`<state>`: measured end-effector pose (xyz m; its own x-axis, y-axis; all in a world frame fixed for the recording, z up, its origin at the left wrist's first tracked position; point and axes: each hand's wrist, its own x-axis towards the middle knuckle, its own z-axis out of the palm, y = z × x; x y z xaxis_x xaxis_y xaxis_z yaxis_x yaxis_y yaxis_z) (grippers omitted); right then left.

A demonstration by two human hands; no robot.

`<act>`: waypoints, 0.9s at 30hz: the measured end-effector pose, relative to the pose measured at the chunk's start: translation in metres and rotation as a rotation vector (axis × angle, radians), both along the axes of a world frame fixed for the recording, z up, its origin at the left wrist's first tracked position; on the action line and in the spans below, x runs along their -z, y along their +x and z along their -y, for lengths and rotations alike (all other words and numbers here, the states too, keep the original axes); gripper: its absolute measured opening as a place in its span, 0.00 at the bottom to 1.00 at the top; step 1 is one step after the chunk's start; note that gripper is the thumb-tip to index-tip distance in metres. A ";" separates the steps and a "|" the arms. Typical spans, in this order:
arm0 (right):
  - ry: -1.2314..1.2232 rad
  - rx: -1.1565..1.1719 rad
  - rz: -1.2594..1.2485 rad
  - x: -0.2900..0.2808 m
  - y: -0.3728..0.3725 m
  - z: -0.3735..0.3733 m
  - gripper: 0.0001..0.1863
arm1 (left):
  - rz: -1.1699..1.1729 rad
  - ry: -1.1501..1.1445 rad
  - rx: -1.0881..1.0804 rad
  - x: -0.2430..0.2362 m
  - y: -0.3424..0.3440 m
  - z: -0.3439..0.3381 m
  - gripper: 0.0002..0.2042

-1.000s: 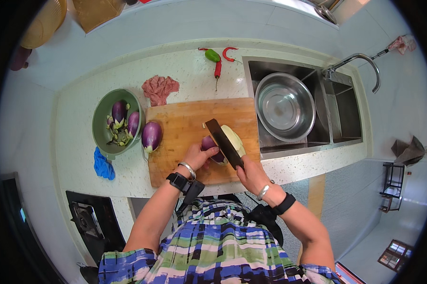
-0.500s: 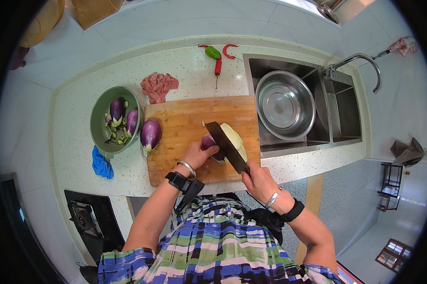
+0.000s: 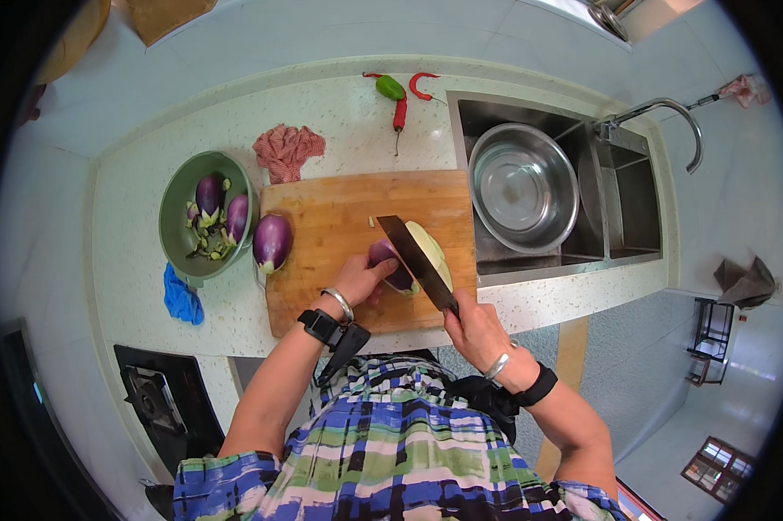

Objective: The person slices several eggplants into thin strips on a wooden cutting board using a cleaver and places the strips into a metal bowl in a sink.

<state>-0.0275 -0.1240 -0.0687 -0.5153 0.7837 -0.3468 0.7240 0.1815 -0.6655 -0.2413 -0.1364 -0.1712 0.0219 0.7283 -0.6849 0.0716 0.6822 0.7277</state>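
On the wooden cutting board (image 3: 322, 208), my left hand (image 3: 356, 282) grips a partly cut purple eggplant (image 3: 389, 266), thumb on top. My right hand (image 3: 469, 326) is closed round the handle of a dark cleaver (image 3: 413, 259), whose blade lies diagonally at the eggplant's cut end. Pale slices (image 3: 430, 243) overlap just right of the blade, partly hidden by it, and a small scrap (image 3: 370, 221) lies nearby. A whole eggplant (image 3: 271, 243) sits at the board's left edge.
Left are a green bowl (image 3: 178, 230) of eggplants and trimmings, blue cloth (image 3: 183, 300) and gas hob (image 3: 152, 404). Behind lie a red checked cloth (image 3: 289, 152) and several peppers (image 3: 391, 87). Right is a sink (image 3: 634, 208) with a steel basin (image 3: 522, 187) and faucet (image 3: 665, 106).
The cleaver and my right hand have shifted a little to the right over the slices. My left hand stays on the eggplant. The whole scene has moved slightly up and left in view.
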 end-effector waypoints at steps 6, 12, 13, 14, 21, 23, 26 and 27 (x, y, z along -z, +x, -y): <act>-0.025 -0.008 0.008 -0.005 -0.001 -0.001 0.07 | -0.022 0.010 0.001 -0.009 0.001 -0.002 0.21; -0.062 0.008 0.033 -0.007 -0.001 0.000 0.07 | -0.053 0.049 0.006 -0.009 0.001 -0.001 0.20; -0.072 0.005 0.042 -0.009 -0.001 0.000 0.07 | -0.052 0.047 0.007 -0.009 0.002 -0.001 0.20; -0.082 0.001 0.051 -0.009 -0.001 0.000 0.07 | -0.054 0.054 -0.008 -0.009 0.003 0.000 0.19; 0.015 -0.039 0.052 0.007 -0.020 -0.009 0.08 | -0.005 0.039 -0.072 -0.003 0.006 0.000 0.18; 0.003 -0.022 0.033 0.012 -0.023 -0.009 0.08 | -0.026 0.053 -0.054 -0.003 0.005 0.001 0.18; -0.052 -0.018 0.046 0.003 -0.016 -0.007 0.07 | -0.051 0.060 -0.048 -0.001 0.004 0.002 0.18; -0.092 -0.022 0.040 -0.001 -0.014 -0.007 0.07 | -0.054 0.063 -0.055 0.000 0.003 0.003 0.17</act>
